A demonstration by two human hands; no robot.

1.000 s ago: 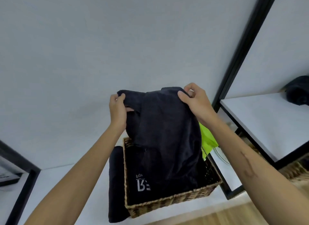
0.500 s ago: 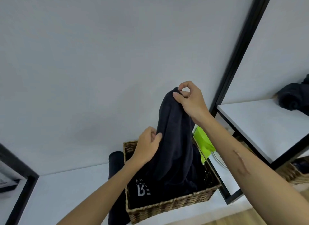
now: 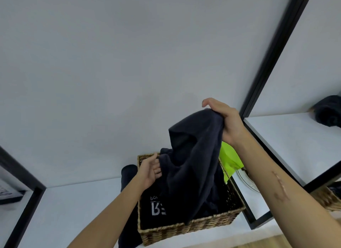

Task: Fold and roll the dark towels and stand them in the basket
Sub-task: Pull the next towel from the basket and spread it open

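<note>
Since half a second ago: left hand [image 3: 150, 171] dropped from the towel's mid-fold down to the basket's far-left corner; right hand [image 3: 224, 123] moved a bit right, same height, same pinch on the cloth.

Right hand: fingers curled shut over the top edge of the dark towel [image 3: 195, 155], thumb side toward camera, index tip lifted free above the cloth. It carries the towel's weight.

Left hand: open, palm facing right, fingers loosely spread and touching the towel's lower left fold where it bunches at the basket rim. Not closed on it; contact only, as far as I can tell.

Hands well apart: right at about 1 o'clock from the left, higher up.

Towel: hangs from the right hand, long axis running from 1 o'clock at the top down to 7 o'clock, lower end slumped inside the wicker basket [image 3: 186, 228]. Folds loose, not rolled.

Basket: sits on the white counter [image 3: 73, 210], long side facing camera. Inside, at the towel's 7 o'clock, lies another dark cloth with white lettering [image 3: 156, 208], print reading mirrored or upside down, not legible.

Rolled dark towel [image 3: 128, 175] lies on the counter just beside the basket's left wall, long axis roughly 12 to 6 o'clock.

Bright green item [image 3: 229, 159] at the basket's 3 o'clock, partly hidden behind the right forearm. White plate edge [image 3: 246, 182] below it.

Another dark bundle [image 3: 327, 111] sits on the white shelf at far right, well apart from the basket.
</note>
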